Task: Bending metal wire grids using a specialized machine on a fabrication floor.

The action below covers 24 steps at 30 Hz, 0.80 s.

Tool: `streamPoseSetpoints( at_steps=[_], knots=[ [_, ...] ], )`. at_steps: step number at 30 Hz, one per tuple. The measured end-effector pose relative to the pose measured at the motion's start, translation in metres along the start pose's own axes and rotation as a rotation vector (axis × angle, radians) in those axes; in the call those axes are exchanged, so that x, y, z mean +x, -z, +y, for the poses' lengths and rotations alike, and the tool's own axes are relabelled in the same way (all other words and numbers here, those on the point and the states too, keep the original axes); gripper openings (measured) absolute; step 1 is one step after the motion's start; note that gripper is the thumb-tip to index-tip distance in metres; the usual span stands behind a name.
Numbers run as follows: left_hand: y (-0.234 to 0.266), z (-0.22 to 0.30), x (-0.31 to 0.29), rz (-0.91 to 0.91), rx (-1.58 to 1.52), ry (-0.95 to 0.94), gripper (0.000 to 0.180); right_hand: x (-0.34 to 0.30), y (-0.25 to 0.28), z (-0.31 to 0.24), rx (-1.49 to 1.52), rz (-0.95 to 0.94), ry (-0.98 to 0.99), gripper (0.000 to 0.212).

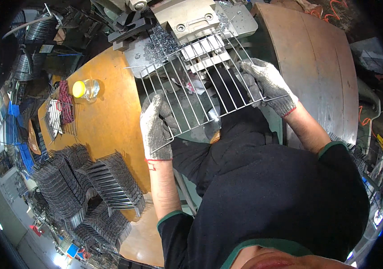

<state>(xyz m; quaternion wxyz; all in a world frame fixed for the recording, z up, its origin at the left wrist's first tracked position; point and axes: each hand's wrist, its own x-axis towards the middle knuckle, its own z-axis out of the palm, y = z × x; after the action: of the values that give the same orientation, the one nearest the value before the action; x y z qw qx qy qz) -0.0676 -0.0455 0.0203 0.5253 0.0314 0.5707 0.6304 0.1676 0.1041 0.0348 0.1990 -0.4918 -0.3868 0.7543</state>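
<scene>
A wire rack (209, 120) of parallel metal rods is held up in front of me, its near edge tilted toward my body. My left hand (158, 125), in a white and grey knit glove, is closed around its left near corner. On the opposite side my right hand (267, 85), gloved the same way, grips the rack's right edge. The rack's far end lies at the metal die (206, 49) under the press head (187, 21); whether it touches the die I cannot tell. Small metal scraps (160, 47) are heaped beside the die.
An orange-brown table (110, 107) on the left carries piles of wire racks (115, 181), a clear jar with a yellow lid (84, 89) and a dark red cloth bundle (66, 103). A broad metal-topped table (312, 67) stands on the right. Wire coils (39, 33) sit far left.
</scene>
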Motion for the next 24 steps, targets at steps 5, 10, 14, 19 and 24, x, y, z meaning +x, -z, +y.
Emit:
streamPoseSetpoints(
  at_steps=[5,10,14,19,24],
  knots=[
    [0.0,0.002,0.002,-0.032,0.042,0.013,0.02,0.001,-0.001,0.0,0.039,0.006,-0.008,0.023],
    [-0.003,0.001,0.005,0.021,0.034,0.017,0.02,0.002,0.0,0.001,0.048,0.007,-0.016,0.02],
    [-0.005,0.002,0.004,0.003,0.031,0.024,0.02,0.003,0.002,0.001,0.024,0.009,-0.021,0.02],
    [-0.013,0.007,-0.006,0.068,0.065,0.036,0.018,0.002,0.008,-0.002,-0.039,0.018,-0.01,0.02],
    [0.037,0.017,-0.033,-0.035,0.568,-0.311,0.039,-0.004,0.07,-0.006,0.052,-0.129,0.001,0.025]
  ],
)
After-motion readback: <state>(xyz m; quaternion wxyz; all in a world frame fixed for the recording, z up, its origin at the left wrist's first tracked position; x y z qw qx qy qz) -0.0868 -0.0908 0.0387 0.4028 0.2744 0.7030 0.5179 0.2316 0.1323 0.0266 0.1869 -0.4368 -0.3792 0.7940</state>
